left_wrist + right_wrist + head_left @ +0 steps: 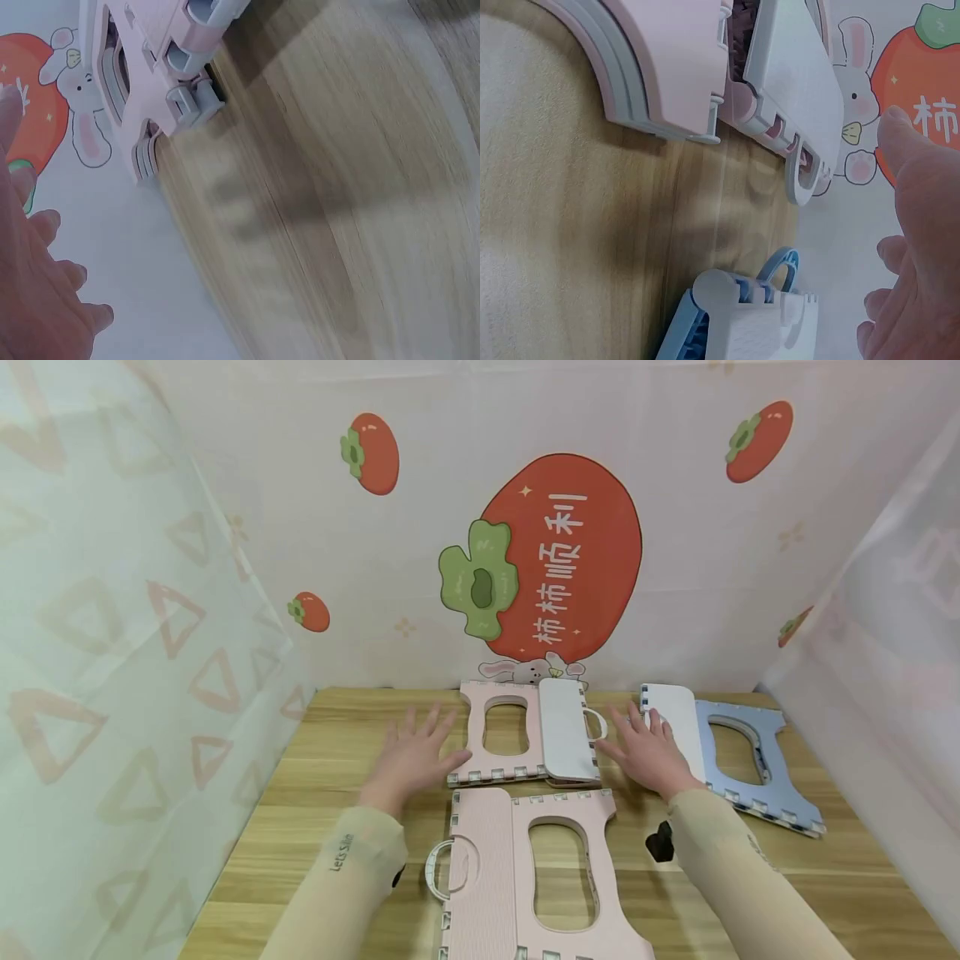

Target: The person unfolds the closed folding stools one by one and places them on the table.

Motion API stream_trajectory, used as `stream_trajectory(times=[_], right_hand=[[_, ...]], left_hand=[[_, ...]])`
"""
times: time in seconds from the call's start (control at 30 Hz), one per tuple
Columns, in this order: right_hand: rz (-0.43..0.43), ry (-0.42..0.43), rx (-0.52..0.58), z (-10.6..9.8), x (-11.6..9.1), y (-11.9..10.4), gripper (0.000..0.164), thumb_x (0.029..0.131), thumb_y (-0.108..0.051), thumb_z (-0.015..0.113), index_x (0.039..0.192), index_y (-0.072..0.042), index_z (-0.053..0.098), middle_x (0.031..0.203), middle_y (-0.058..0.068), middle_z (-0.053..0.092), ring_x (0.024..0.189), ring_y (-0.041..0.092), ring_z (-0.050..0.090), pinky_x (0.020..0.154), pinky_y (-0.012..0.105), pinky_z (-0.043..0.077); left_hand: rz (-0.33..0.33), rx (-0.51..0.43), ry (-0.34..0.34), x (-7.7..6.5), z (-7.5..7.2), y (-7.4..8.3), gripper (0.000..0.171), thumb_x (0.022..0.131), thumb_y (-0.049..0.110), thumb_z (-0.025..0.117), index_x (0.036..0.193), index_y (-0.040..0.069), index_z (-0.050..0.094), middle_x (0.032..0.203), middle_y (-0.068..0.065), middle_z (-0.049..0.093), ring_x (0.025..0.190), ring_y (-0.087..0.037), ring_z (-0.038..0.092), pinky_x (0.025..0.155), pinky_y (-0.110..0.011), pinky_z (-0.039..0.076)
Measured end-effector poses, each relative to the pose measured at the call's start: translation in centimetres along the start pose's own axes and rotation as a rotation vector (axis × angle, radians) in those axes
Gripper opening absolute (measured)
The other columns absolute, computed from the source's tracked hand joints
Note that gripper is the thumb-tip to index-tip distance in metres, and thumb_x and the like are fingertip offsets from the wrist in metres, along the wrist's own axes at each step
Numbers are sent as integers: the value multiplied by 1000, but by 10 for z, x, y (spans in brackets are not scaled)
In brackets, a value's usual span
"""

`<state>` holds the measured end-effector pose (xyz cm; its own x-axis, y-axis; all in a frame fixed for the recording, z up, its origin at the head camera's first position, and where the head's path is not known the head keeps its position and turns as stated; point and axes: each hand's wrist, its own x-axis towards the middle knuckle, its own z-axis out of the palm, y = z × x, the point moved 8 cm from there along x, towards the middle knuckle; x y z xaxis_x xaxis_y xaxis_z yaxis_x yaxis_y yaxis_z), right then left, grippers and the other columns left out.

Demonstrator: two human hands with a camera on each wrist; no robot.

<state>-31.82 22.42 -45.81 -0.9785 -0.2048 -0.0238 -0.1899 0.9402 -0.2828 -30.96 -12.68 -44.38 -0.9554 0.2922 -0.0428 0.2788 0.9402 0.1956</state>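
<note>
Three folding stools lie folded flat on the table. The pink-and-white folding stool (572,731) is at the back middle, with a white carry handle on its right side. In front of it lies an all-pink folding stool (483,877), its handle on the left. A blue-and-white folding stool (780,793) lies at the right, slightly turned. My left hand (412,756) hovers with spread fingers beside the back stool's left edge. My right hand (648,752), fingers also spread, is above the gap between that stool and the blue one, holding nothing. The left hand is empty too.
The wooden table (300,827) runs back to a white cloth backdrop (675,635) printed with persimmons and a rabbit. Patterned cloth walls (112,693) stand at the left and right. A small black object (660,843) shows at the right sleeve.
</note>
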Motion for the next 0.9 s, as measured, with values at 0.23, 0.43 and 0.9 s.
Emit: stream_trajectory(times=[0.23, 0.43, 0.9], right_hand=[[-36, -7, 75, 2, 8, -5, 79, 106, -45, 53, 162, -1, 19, 162, 39, 13, 143, 68, 14, 116, 74, 17], [-4, -45, 182, 5, 15, -7, 80, 107, -43, 51, 163, -1, 13, 164, 36, 8, 147, 60, 15, 115, 71, 24], [53, -109, 300, 19, 28, -2, 81, 109, -40, 47, 163, 0, 2, 166, 31, 1, 148, 54, 19, 120, 65, 20]], left_hand=[[98, 13, -9, 10, 10, 23, 79, 102, 65, 42, 166, 26, 17, 171, -8, 13, 157, -40, 5, 125, -60, 9], [147, 35, -17, 16, 17, 40, 77, 103, 64, 42, 165, 23, 23, 170, -8, 22, 158, -36, 5, 126, -57, 11], [231, 42, -65, 27, 38, 68, 76, 103, 59, 46, 164, 17, 27, 167, -9, 30, 155, -39, 19, 126, -54, 17]])
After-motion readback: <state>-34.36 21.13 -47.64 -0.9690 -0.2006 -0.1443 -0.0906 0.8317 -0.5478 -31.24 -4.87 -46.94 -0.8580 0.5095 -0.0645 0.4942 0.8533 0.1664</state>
